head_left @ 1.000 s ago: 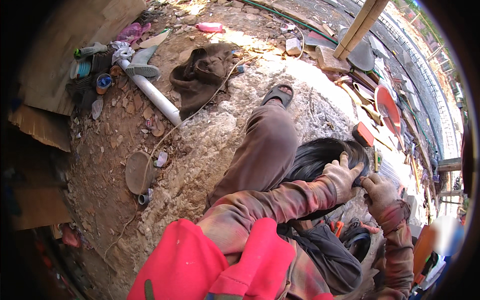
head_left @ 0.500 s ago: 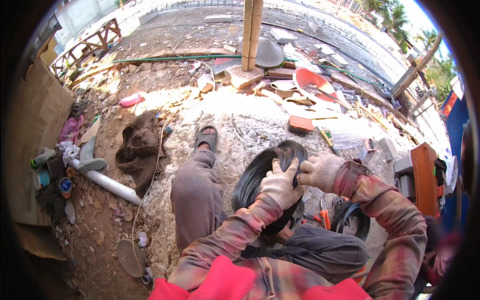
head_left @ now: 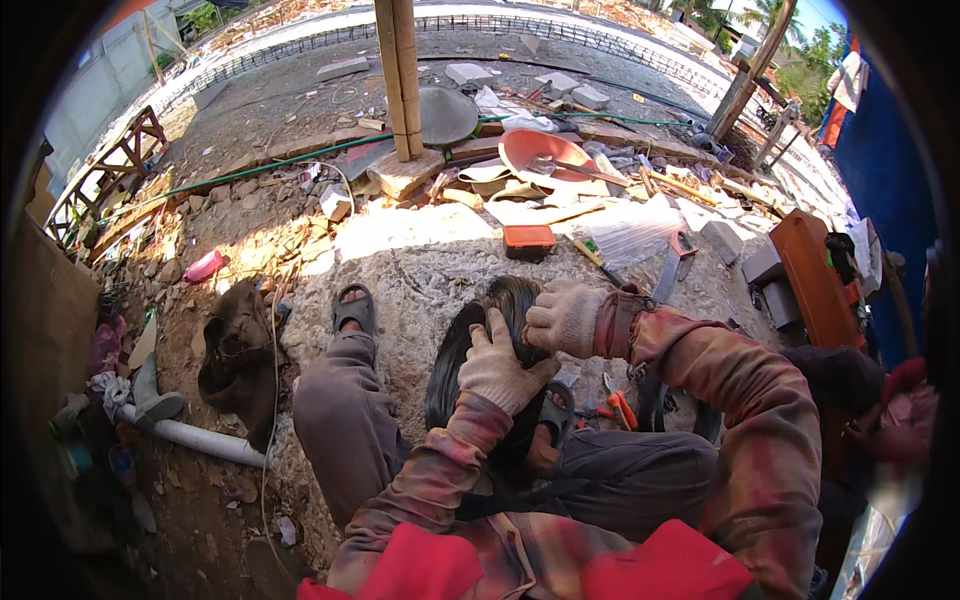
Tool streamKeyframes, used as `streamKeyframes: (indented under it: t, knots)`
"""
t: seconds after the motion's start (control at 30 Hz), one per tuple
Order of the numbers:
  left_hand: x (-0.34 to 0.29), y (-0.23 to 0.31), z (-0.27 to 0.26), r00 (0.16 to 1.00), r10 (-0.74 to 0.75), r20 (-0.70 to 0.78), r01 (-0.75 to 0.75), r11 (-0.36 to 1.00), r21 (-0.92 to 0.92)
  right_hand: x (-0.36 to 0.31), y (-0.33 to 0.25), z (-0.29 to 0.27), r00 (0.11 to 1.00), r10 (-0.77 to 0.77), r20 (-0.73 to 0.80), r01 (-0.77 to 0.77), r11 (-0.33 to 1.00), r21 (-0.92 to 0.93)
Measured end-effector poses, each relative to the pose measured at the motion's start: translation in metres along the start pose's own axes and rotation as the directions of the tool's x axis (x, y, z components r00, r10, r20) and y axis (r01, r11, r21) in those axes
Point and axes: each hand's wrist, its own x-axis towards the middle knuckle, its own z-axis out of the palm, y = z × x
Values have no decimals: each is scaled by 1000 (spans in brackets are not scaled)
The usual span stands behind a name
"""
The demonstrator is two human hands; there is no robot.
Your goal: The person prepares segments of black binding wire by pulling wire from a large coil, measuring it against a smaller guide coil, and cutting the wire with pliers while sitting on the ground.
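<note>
A thick coil of black wire (head_left: 447,375) stands between my legs, its strands bundled into a ring. My gloved left hand (head_left: 497,375) lies over the coil, two fingers stretched apart along the strands and the thumb out to the right. My gloved right hand (head_left: 566,318) is closed at the coil's upper right edge, close to the left one; whatever its fingertips pinch is hidden. Pliers with orange handles (head_left: 622,410) lie on the ground right of the coil, near my bent right leg. Beside them is a black loop of material (head_left: 652,405), partly covered by my right sleeve.
Ahead sit an orange-lidded box (head_left: 528,240), a handled tool (head_left: 597,262) and a handsaw (head_left: 667,272). An orange basin (head_left: 520,150) lies among rubble behind a wooden post (head_left: 400,80). Left are a dark cloth (head_left: 240,350) and white pipe (head_left: 215,440). Another person (head_left: 905,410) is at right.
The view has swung to the right, so the scene sits further left and the handsaw shows more fully. Both hands remain at the coil, the right one still closed at its edge.
</note>
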Motion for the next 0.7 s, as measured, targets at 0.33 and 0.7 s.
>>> streamKeyframes:
  t: [0.33,0.7]
  knots:
    - [3,-6,12,998,30,-48,-28,998,49,14,-38,6,643,665,380,-763,513,393]
    - [2,-3,22,996,57,-63,-57,998,-4,12,-18,56,340,636,693,-894,-8,447]
